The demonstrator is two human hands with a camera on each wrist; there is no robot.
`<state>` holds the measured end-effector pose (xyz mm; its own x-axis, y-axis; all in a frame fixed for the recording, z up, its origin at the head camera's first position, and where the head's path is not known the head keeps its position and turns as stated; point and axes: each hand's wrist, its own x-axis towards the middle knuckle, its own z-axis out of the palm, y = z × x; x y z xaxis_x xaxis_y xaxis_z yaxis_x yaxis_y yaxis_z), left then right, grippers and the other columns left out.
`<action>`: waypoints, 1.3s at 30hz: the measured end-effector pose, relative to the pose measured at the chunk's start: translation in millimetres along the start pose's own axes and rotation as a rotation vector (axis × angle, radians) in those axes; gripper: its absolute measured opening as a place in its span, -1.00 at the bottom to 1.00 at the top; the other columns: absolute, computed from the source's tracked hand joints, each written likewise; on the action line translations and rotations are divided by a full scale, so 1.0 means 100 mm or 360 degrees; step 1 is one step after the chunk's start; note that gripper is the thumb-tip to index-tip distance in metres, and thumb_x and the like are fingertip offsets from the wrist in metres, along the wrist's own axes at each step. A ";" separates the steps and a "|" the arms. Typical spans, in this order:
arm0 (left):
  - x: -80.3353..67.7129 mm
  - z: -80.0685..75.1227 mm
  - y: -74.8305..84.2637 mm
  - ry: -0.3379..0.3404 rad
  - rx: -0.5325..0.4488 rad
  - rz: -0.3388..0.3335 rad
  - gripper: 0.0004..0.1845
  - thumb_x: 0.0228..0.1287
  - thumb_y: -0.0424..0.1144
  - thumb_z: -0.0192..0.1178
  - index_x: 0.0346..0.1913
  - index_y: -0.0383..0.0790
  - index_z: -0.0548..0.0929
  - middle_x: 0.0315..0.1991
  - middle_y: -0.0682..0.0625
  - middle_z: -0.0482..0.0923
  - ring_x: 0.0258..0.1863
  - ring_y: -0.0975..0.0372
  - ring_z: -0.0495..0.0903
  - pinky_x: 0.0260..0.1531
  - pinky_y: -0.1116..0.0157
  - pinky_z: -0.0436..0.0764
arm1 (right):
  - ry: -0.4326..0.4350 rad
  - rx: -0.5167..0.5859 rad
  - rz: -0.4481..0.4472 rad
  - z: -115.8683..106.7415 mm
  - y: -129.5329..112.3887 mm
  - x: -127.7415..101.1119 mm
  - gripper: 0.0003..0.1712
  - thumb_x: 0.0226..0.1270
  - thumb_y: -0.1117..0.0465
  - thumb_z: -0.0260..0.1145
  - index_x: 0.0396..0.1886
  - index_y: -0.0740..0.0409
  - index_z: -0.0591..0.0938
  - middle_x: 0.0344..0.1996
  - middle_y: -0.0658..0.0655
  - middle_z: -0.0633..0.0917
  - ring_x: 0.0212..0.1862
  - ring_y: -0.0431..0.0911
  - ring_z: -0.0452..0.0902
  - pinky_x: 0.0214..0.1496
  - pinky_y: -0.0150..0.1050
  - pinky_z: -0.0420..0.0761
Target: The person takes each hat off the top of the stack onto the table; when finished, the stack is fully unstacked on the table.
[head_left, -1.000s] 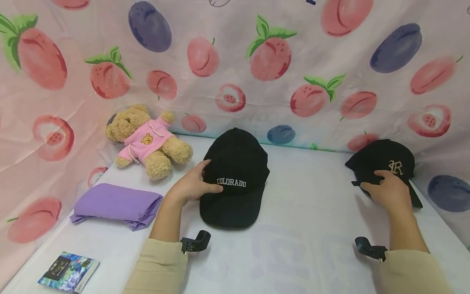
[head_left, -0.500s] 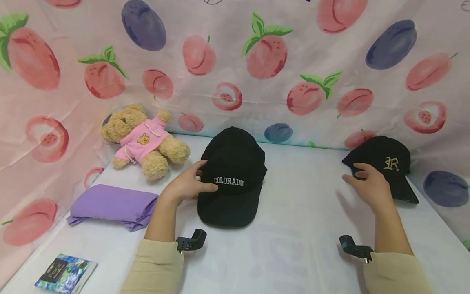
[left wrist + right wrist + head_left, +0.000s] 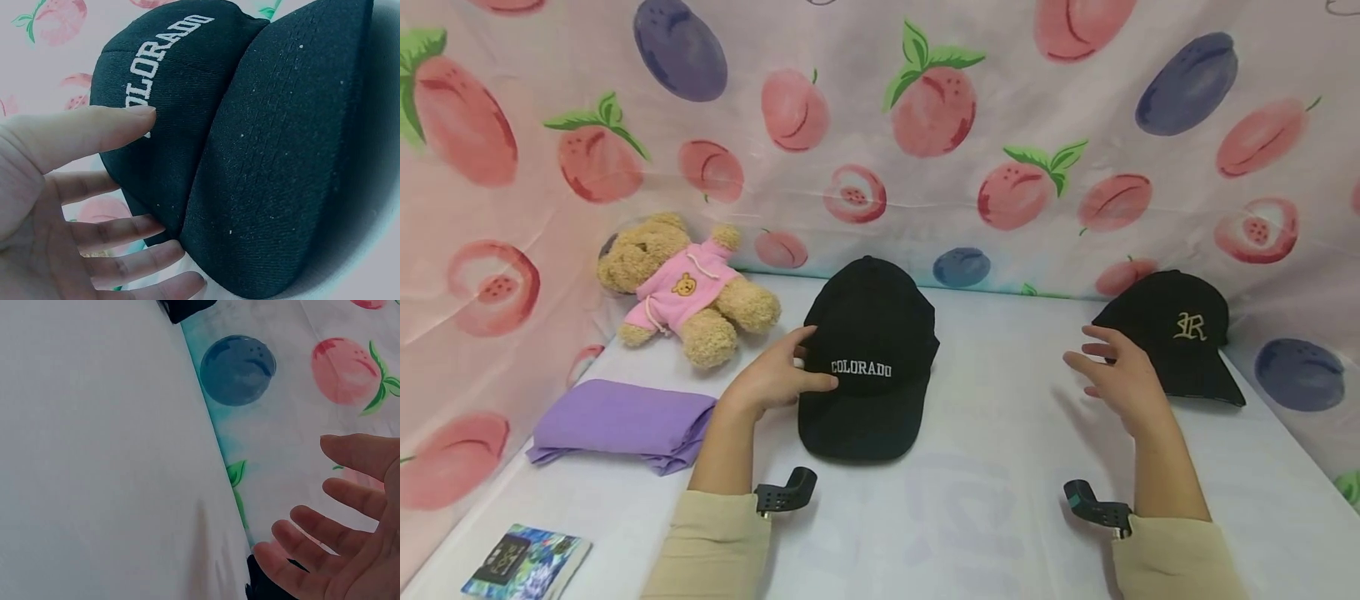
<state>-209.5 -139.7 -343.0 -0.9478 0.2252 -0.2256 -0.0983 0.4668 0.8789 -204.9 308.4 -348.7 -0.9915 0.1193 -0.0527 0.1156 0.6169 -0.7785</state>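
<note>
A black baseball cap with white COLORADO lettering [image 3: 880, 333] stands on the white-covered table, brim toward me. My left hand [image 3: 775, 372] is at its left side, thumb over the first letters. In the left wrist view the fingers [image 3: 125, 231] lie fairly straight and spread along the cap's edge. A second black cap with a gold R emblem [image 3: 1195, 358] stands at the right. My right hand [image 3: 1122, 375], fingers spread and holding nothing, is just left of that cap and overlaps its edge in the head view.
At the back left a teddy bear in a pink hoodie [image 3: 688, 283] leans back. In front of it lies a folded purple cloth [image 3: 617, 421], and a small blue patterned book [image 3: 527, 562] is at the front left. A fruit-print curtain [image 3: 865, 100] closes off the back.
My right hand has moved left, away from the R cap, which keeps its place. The left hand stays at the COLORADO cap. The head view has shifted slightly.
</note>
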 end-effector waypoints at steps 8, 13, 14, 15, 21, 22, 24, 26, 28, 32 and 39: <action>0.02 -0.01 -0.01 0.0014 0.0010 -0.0012 0.01 0.26 -0.23 0.42 0.66 -0.19 0.05 0.44 -0.41 0.27 0.31 -0.18 0.45 0.14 -0.16 0.63 | -0.0076 0.0140 -0.0017 0.14 -0.12 0.01 -0.09 0.53 -0.13 0.25 0.67 0.10 0.12 0.51 0.47 0.30 0.42 0.35 0.38 0.00 -0.23 0.75; 0.01 0.00 -0.01 0.0015 -0.0011 0.0003 0.02 0.25 -0.25 0.42 0.65 -0.20 0.05 0.43 -0.42 0.28 0.29 -0.17 0.47 0.09 -0.14 0.66 | -0.0165 0.0222 -0.0058 0.26 -0.21 0.02 -0.12 0.54 -0.10 0.25 0.67 0.05 0.13 0.52 0.43 0.30 0.42 0.32 0.39 0.06 -0.14 0.74; 0.01 0.00 -0.01 0.0014 -0.0018 0.0006 0.02 0.25 -0.25 0.42 0.65 -0.20 0.05 0.44 -0.42 0.28 0.29 -0.17 0.47 0.09 -0.14 0.66 | -0.0183 0.0242 -0.0070 0.28 -0.22 0.01 -0.13 0.54 -0.08 0.25 0.67 0.05 0.13 0.52 0.43 0.30 0.43 0.31 0.38 0.06 -0.14 0.74; 0.01 0.00 -0.01 0.0015 -0.0021 0.0008 0.02 0.24 -0.25 0.42 0.65 -0.20 0.05 0.43 -0.42 0.28 0.28 -0.16 0.48 0.09 -0.14 0.67 | -0.0200 0.0260 -0.0080 0.30 -0.23 0.01 -0.13 0.54 -0.07 0.26 0.67 0.05 0.13 0.52 0.43 0.31 0.43 0.31 0.38 0.06 -0.14 0.74; 0.02 0.01 -0.01 0.0018 -0.0021 -0.0001 0.01 0.24 -0.24 0.43 0.65 -0.19 0.06 0.46 -0.42 0.26 0.30 -0.17 0.46 0.09 -0.13 0.66 | -0.0251 0.0309 -0.0129 0.38 -0.28 -0.01 -0.13 0.54 -0.03 0.28 0.67 0.05 0.13 0.51 0.43 0.32 0.42 0.31 0.38 0.06 -0.10 0.74; 0.01 0.00 -0.01 0.0020 -0.0018 -0.0004 0.01 0.24 -0.24 0.43 0.65 -0.19 0.06 0.46 -0.42 0.26 0.31 -0.17 0.45 0.10 -0.13 0.66 | -0.0253 0.0305 -0.0133 0.39 -0.29 -0.01 -0.13 0.53 -0.05 0.29 0.67 0.04 0.13 0.51 0.42 0.32 0.42 0.31 0.38 0.06 -0.10 0.74; 0.01 0.00 -0.01 0.0023 -0.0015 -0.0008 0.01 0.25 -0.23 0.42 0.65 -0.19 0.06 0.47 -0.42 0.25 0.31 -0.18 0.45 0.10 -0.14 0.66 | -0.0260 0.0302 -0.0140 0.40 -0.31 -0.02 -0.11 0.52 -0.08 0.29 0.67 0.02 0.13 0.52 0.41 0.32 0.43 0.31 0.38 0.07 -0.10 0.74; 0.02 0.00 -0.01 0.0023 -0.0012 -0.0009 0.01 0.25 -0.23 0.42 0.65 -0.19 0.06 0.47 -0.42 0.24 0.32 -0.18 0.45 0.10 -0.14 0.66 | -0.0263 0.0306 -0.0149 0.41 -0.33 -0.02 -0.11 0.52 -0.09 0.30 0.67 0.00 0.14 0.52 0.40 0.32 0.42 0.30 0.39 0.06 -0.12 0.74; 0.02 0.00 0.00 0.0024 -0.0015 -0.0010 0.01 0.25 -0.23 0.42 0.65 -0.19 0.06 0.47 -0.42 0.24 0.32 -0.18 0.44 0.11 -0.14 0.66 | -0.0264 0.0322 -0.0161 0.42 -0.35 -0.03 -0.12 0.52 -0.09 0.30 0.67 0.00 0.15 0.51 0.39 0.33 0.42 0.30 0.40 0.05 -0.13 0.74; 0.01 0.01 0.01 0.0027 -0.0020 -0.0014 0.01 0.26 -0.24 0.42 0.65 -0.20 0.06 0.47 -0.42 0.25 0.32 -0.18 0.45 0.11 -0.14 0.66 | -0.0286 0.0369 -0.0186 0.48 -0.38 -0.04 -0.14 0.51 -0.05 0.31 0.66 -0.01 0.17 0.50 0.38 0.34 0.40 0.28 0.42 0.05 -0.13 0.74; -0.01 0.02 0.01 0.0031 -0.0016 -0.0009 0.00 0.26 -0.24 0.41 0.65 -0.20 0.06 0.47 -0.41 0.26 0.32 -0.17 0.46 0.10 -0.14 0.66 | -0.0323 0.0411 -0.0223 0.62 -0.44 -0.03 -0.17 0.48 -0.02 0.36 0.62 0.00 0.23 0.47 0.38 0.38 0.38 0.28 0.46 0.05 -0.08 0.75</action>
<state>-208.5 -138.0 -342.7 -0.9529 0.2059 -0.2227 -0.1068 0.4593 0.8818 -210.4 233.1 -352.9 -0.9914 -0.1252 -0.0371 -0.0157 0.3960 -0.9181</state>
